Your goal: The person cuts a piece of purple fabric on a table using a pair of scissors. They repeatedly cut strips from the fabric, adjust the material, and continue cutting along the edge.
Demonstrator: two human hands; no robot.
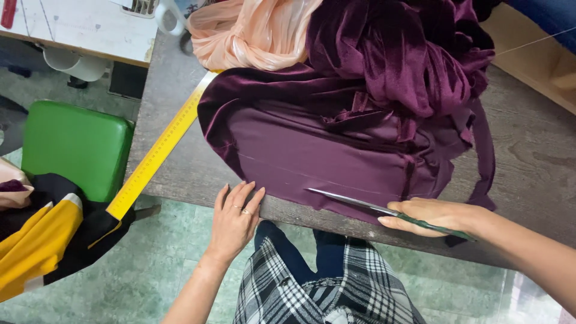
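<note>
Purple velvet fabric [336,150] is lying spread over the near part of the grey wooden bench [534,156], its smooth reverse side facing up near the edge and the rest heaped in plush folds farther back. The right hand [429,216] is resting on the near edge of the bench, its fingers [396,223] curled closed around the green handles of a pair of scissors [366,206]. The long blades are pointing left and lying on the near hem of the cloth; whether they are parted cannot be told. The left hand [234,221] is pressing flat at the bench edge, fingers [243,195] stretched out and gripping nothing, their tips touching the left corner of the fabric. A ring is showing on one finger.

A peach cloth [252,33] is bunched at the far side, touching the velvet heap. A yellow ruler [159,153] is running diagonally along the left of the bench, its near end hanging past the edge. A green stool [75,144] is standing to the left.
</note>
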